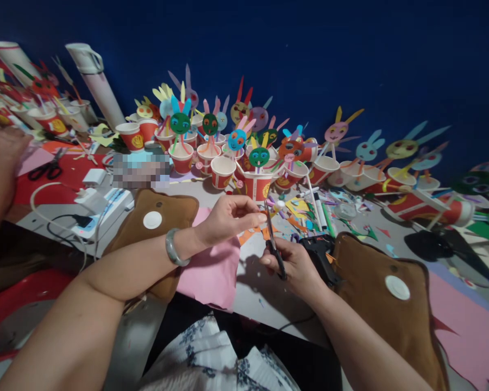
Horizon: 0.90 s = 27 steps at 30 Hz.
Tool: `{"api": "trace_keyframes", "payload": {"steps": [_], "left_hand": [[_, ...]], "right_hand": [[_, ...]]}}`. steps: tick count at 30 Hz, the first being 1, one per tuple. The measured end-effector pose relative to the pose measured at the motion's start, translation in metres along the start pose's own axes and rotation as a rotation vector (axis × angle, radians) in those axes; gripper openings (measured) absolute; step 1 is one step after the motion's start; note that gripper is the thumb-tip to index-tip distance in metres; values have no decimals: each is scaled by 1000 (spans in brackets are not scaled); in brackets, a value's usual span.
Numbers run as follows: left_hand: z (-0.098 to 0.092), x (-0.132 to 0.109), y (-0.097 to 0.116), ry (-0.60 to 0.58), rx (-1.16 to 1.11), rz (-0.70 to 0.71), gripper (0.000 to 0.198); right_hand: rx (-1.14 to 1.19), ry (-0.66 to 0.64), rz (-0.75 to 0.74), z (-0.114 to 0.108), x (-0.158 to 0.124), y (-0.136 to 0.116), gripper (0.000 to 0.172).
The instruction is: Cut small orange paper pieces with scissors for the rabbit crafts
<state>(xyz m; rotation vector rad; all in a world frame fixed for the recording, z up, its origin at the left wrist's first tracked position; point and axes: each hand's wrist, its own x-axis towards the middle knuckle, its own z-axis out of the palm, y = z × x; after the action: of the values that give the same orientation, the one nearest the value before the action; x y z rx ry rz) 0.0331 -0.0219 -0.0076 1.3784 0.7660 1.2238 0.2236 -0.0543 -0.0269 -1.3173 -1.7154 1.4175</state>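
Note:
My right hand (291, 263) grips a pair of scissors (274, 244) by the black handles, blades pointing up and away from me. Close by, my left hand (228, 220) is closed, thumb and forefinger pinched together at the blades. Whatever lies between those fingertips is too small to make out. A grey bangle (174, 247) circles my left wrist. Beneath my left hand lies pink paper (215, 271). Paper scraps (297, 206) and marker pens (320, 210) are scattered beyond the scissors. A black glue gun (320, 255) rests just right of my right hand.
Red and white paper cups (258, 184) with paper rabbit heads line the back. Brown cushions (391, 304) lie at both sides. A power strip (106, 209), another pair of scissors (46, 169) and a white flask (95, 81) stand left. Another person's hand (4, 157) is at far left.

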Motion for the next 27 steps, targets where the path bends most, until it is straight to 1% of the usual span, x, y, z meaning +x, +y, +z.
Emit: {"api": "trace_keyframes", "payload": {"steps": [5, 8, 13, 17, 22, 27], "left_hand": [[2, -1, -1, -6, -3, -24, 12], [2, -1, -1, -9, 19, -20, 12], [1, -1, 1, -38, 65, -12, 12], [1, -2, 2, -40, 79, -9, 13], [1, -1, 2, -36, 67, -5, 14], [2, -1, 3, -32, 41, -18, 13]], "right_hand": [[9, 1, 11, 1, -1, 0, 48], [17, -12, -1, 1, -1, 1, 46], [-19, 8, -45, 0, 0, 1, 45], [12, -14, -25, 0, 0, 0, 45], [28, -7, 8, 0, -1, 0, 46], [4, 2, -14, 0, -2, 1, 46]]}}
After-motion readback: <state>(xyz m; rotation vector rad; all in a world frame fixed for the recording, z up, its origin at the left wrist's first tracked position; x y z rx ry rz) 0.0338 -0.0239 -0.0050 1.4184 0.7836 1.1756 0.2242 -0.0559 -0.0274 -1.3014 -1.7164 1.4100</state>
